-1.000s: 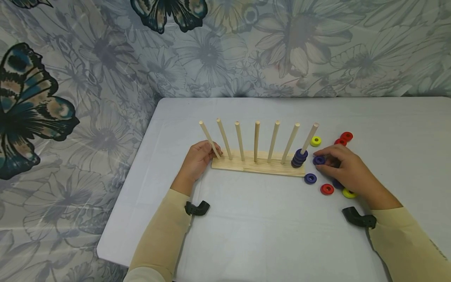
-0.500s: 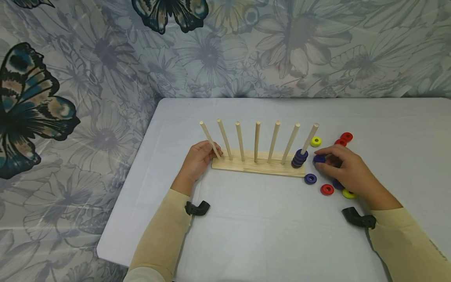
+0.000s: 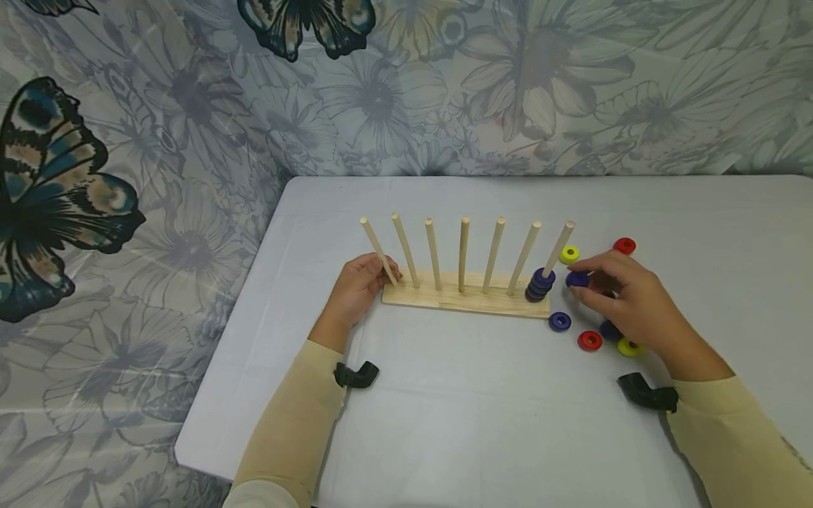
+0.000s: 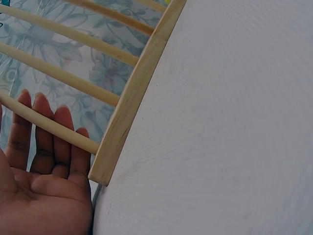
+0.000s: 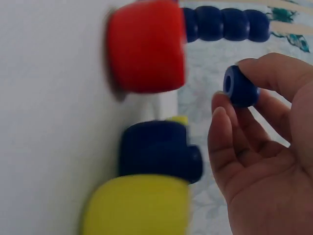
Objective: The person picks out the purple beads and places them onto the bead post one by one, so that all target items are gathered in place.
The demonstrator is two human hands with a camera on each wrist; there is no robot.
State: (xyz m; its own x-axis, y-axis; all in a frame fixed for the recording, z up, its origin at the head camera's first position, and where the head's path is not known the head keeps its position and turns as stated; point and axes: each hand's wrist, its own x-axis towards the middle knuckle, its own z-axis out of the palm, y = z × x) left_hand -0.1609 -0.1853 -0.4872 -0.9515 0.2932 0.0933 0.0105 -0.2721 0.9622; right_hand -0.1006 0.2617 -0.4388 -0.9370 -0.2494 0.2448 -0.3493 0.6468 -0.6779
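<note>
Flowered cloth [image 3: 381,106] stands behind a white counter [image 3: 444,416]. Thumb and fingers of the right hand [image 3: 635,300] pinch a blue ring [image 3: 577,279], held above the counter; a narrow gap separates it from the ringed peg [image 3: 559,248] at its left, while the counter spreads wide on its right. Fingers of the left hand [image 3: 356,291] lie nearly straight behind the end peg [image 3: 378,252]; whether the thumb presses it, I cannot tell. Outside this hand runs the counter's left edge. Seen from the right wrist, the ring's hole faces the counter. Between both hands stretches the long wooden base [image 3: 470,302], its pegs pointing upward.
</note>
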